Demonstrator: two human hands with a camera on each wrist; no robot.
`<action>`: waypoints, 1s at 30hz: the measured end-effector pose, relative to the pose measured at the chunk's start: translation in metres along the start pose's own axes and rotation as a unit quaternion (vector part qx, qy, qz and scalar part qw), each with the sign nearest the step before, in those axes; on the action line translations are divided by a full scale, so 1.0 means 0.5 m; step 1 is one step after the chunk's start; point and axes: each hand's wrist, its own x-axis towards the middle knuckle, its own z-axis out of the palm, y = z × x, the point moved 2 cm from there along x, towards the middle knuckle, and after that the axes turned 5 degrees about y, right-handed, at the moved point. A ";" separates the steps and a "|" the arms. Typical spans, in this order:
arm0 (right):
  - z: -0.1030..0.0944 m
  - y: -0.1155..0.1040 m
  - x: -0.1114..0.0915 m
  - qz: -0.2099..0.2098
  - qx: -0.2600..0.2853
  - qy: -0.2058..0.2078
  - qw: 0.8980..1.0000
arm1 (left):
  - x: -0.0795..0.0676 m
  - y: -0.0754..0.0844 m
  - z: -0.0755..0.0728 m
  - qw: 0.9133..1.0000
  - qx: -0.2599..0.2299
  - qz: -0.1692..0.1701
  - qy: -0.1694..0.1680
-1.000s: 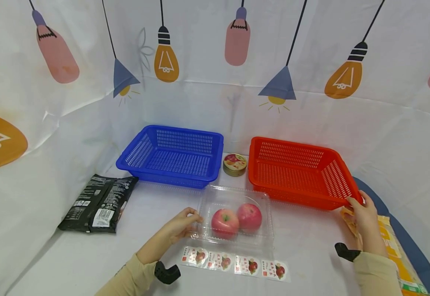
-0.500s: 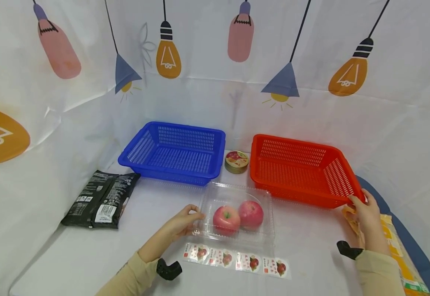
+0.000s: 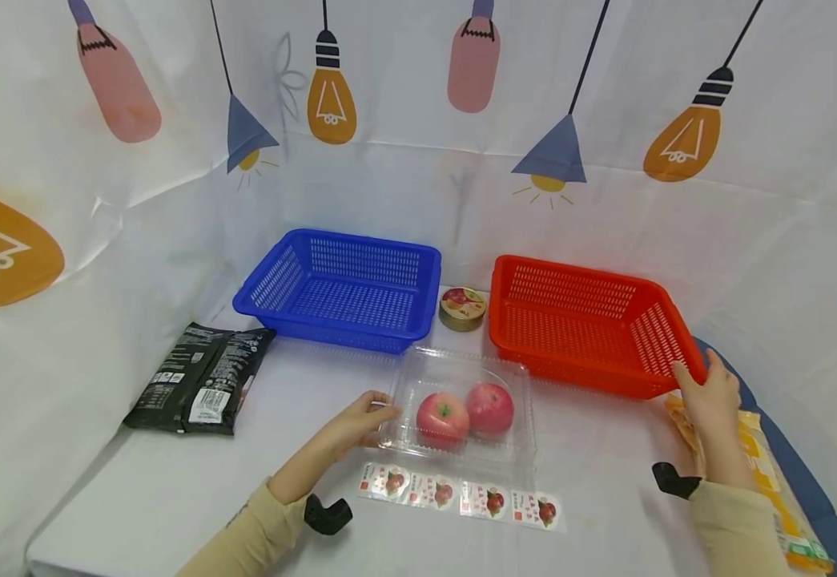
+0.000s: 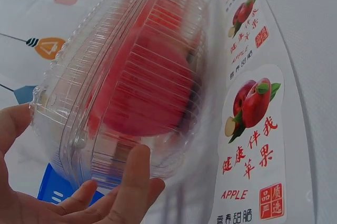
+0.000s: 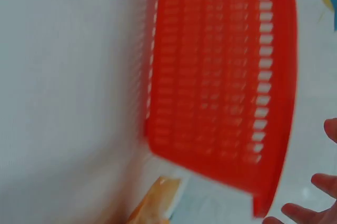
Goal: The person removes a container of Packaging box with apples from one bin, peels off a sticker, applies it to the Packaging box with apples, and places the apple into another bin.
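A clear plastic clamshell box [image 3: 425, 370] with two apples, a paler red apple [image 3: 443, 421] and a darker one [image 3: 490, 409], is in the middle of the table. My left hand [image 3: 356, 425] grips its left edge; in the left wrist view the thumb lies on one side of the rim and the fingers [image 4: 138, 182] on the other. Past the right front corner of the red basket [image 3: 569, 371], my right hand [image 3: 714, 409] has thumb and fingers spread. The right wrist view shows these fingers [image 5: 324, 183] apart from the basket's rim.
A strip of several apple stickers [image 3: 461, 497] lies in front of the box. Behind are a blue basket [image 3: 346, 330] and a round tin [image 3: 462, 308]. A black packet [image 3: 195, 381] lies left; a yellow packet [image 3: 764, 473] lies right, under the right forearm.
My right hand has let go of the red basket's corner and spread its fingers. My left hand keeps its grip on the box. The head view has shifted slightly downward.
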 end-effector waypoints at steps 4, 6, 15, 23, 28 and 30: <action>0.024 -0.050 -0.028 -0.082 -0.029 0.033 0.996 | -0.006 -0.001 -0.007 1.000 0.000 -0.001 0.002; 0.038 -0.072 -0.045 -0.121 -0.044 0.048 0.990 | -0.011 -0.001 -0.011 1.000 0.000 -0.002 0.000; 0.105 -0.139 -0.120 -0.265 -0.057 0.068 0.960 | -0.032 -0.010 -0.028 1.000 0.009 0.009 -0.015; 0.163 -0.155 -0.179 -0.333 -0.034 0.050 0.941 | -0.042 -0.029 -0.037 0.999 0.039 0.025 -0.019; 0.187 -0.164 -0.206 -0.378 -0.019 0.047 0.924 | -0.048 -0.035 -0.033 0.993 0.096 0.061 0.012; 0.196 -0.171 -0.219 -0.388 -0.019 0.039 0.921 | -0.051 -0.035 -0.031 0.985 0.143 0.093 0.030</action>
